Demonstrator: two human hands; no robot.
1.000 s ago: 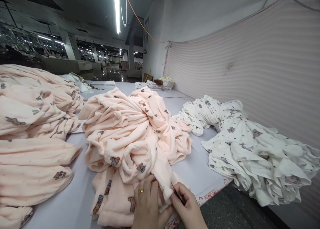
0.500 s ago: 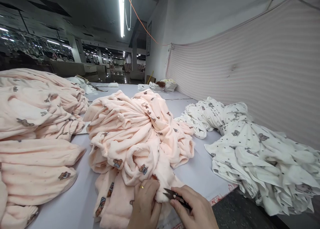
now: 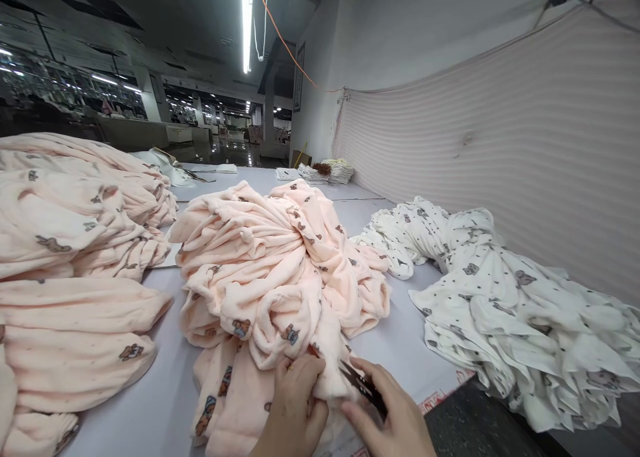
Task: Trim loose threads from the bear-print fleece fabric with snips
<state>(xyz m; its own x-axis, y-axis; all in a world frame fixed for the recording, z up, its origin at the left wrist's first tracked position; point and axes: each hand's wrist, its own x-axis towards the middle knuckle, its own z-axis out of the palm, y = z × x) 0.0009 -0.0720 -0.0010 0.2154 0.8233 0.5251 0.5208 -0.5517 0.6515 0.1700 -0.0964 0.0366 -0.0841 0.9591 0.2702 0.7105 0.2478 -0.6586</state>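
Note:
A bundle of pink plush fabric (image 3: pixel 250 250) with small bear prints lies heaped on the table before me. At its lower front edge, my left hand (image 3: pixel 295 400) is closed, its fingers pinching a fold of the pink fabric. My right hand (image 3: pixel 387 410) holds a pair of black thread snips (image 3: pixel 364 385), wrapped between thumb and fingers. The snips' blades point up and left, close beside the pale fabric edge. Whether the tips touch the cloth I cannot tell.
More pink fabric (image 3: pixel 75 337) is piled at left. White printed fabric (image 3: pixel 525 297) lies at right, hanging over the table edge. Folded cloth stacks (image 3: pixel 337 170) sit at the back of the grey-white table (image 3: pixel 415 317). A striped sheet (image 3: pixel 480 110) covers the right wall.
The snips have moved slightly right and up, and their blades look closer together. My left hand has rolled a little and still grips the fabric, which has shifted slightly right.

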